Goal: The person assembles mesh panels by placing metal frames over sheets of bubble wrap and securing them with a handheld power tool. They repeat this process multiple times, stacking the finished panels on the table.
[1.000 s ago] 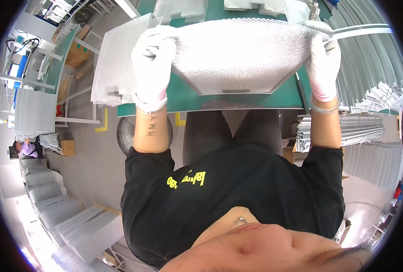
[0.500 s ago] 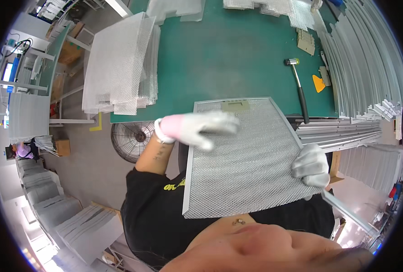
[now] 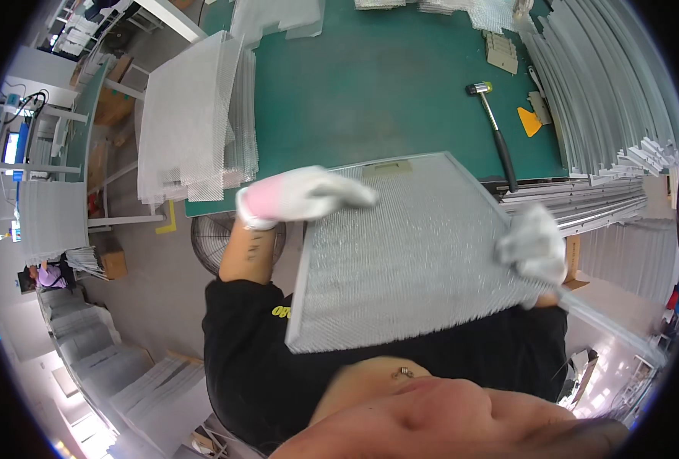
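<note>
A silvery metal mesh filter panel (image 3: pixel 401 252) is tilted in front of me, its far edge at the green table's near edge. Thin metal framing runs along its left, far and right sides, while ragged mesh shows at the near edge. A beige rectangular latch plate (image 3: pixel 388 169) sits at the far edge. My left hand (image 3: pixel 309 195), in a white and pink glove, hovers over the far left corner with fingers stretched. Blurred by motion, my gloved right hand (image 3: pixel 534 249) is curled around the right edge. A metal frame strip (image 3: pixel 611 325) juts out to the right below it.
On the green table (image 3: pixel 355 92) lie a mallet (image 3: pixel 494 126), a yellow scraper (image 3: pixel 530 122) and a beige plate stack (image 3: pixel 501 52). Mesh sheets (image 3: pixel 186 115) are piled at left, metal strips (image 3: pixel 607 92) at right. A floor fan (image 3: pixel 216 241) stands below the table's left corner.
My left hand has drawn back leftward from over the panel to its far left corner. The panel has shifted slightly left and away from me; the right hand has moved slightly up with it.
</note>
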Demonstrator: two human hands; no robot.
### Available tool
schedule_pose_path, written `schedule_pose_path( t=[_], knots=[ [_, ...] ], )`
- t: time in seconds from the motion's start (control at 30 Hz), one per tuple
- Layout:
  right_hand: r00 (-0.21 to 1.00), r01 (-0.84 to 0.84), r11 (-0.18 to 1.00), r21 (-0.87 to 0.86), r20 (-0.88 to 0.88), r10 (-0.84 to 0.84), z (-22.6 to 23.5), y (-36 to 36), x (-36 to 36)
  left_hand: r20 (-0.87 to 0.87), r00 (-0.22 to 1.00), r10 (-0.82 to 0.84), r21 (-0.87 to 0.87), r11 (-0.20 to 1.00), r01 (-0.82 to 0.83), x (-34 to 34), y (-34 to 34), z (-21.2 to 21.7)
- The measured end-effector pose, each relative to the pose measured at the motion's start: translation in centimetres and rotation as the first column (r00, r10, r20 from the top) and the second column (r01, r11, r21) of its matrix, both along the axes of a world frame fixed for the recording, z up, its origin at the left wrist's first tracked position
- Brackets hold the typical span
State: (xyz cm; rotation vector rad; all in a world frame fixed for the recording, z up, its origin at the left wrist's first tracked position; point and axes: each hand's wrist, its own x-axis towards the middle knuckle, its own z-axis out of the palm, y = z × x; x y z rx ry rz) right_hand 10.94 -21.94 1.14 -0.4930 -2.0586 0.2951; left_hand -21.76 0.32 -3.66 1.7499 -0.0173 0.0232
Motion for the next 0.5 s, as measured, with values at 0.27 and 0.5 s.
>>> schedule_pose_path(
  t=[0.27,0.5],
  knots=[
    [0.788,0.345,0.919,-0.188,-0.474,-0.393,2.6,9.9,-2.8,0.802,0.094,0.590,-0.248,0.471,-0.846,1.7,-3.6,4.6],
    [0.876,0.046,0.997,-0.069,-0.477,-0.074,0.1,7.5,-1.4,0.764,0.642,0.071,0.203,0.917,-0.343,-1.2,-5.0,4.1]
  ],
)
